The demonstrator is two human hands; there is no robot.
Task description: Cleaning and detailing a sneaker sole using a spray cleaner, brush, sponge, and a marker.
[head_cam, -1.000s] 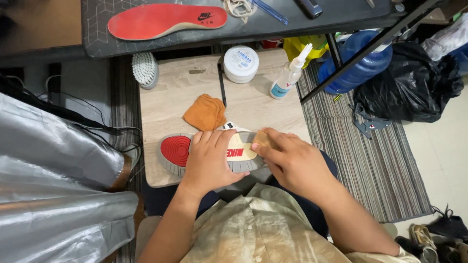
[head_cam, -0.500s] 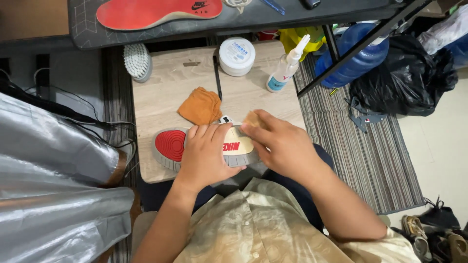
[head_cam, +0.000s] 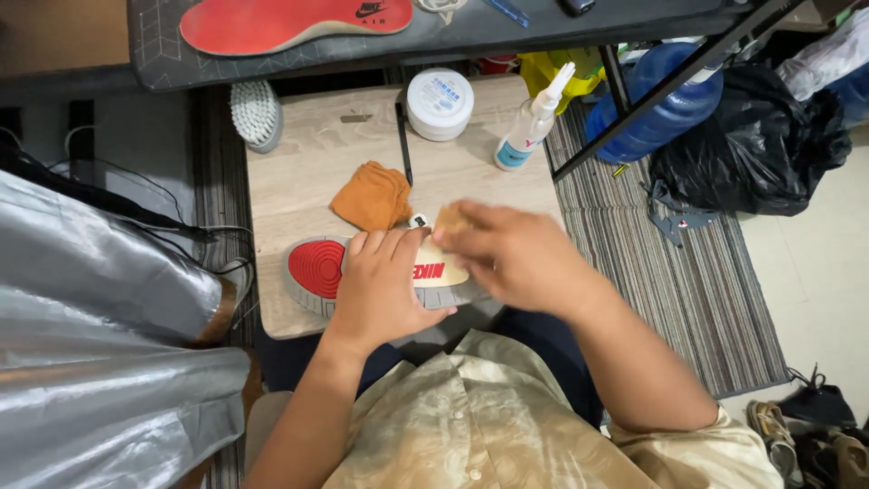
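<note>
A shoe [head_cam: 314, 270] lies sole-up on a small wooden table [head_cam: 308, 163], its sole red, grey and cream. My left hand [head_cam: 384, 288] presses down over the middle of the sole and holds the shoe still. My right hand [head_cam: 511, 254] is shut on a small tan sponge-like pad [head_cam: 450, 217], held against the cream part of the sole near the shoe's right end. An orange cloth [head_cam: 371, 196] lies crumpled on the table just behind the shoe.
On the table's far side stand a white scrub brush [head_cam: 254, 112], a white round tub [head_cam: 439, 102] and a white spray bottle [head_cam: 532, 124]. A red insole [head_cam: 281, 20] lies on a dark shelf above. Silver sheeting [head_cam: 90, 344] fills the left; a striped rug [head_cam: 670, 272] lies right.
My right hand with the pad has shifted slightly along the sole, blurred by rubbing. The left hand has stayed pressed on the shoe. The camera view has tilted a little.
</note>
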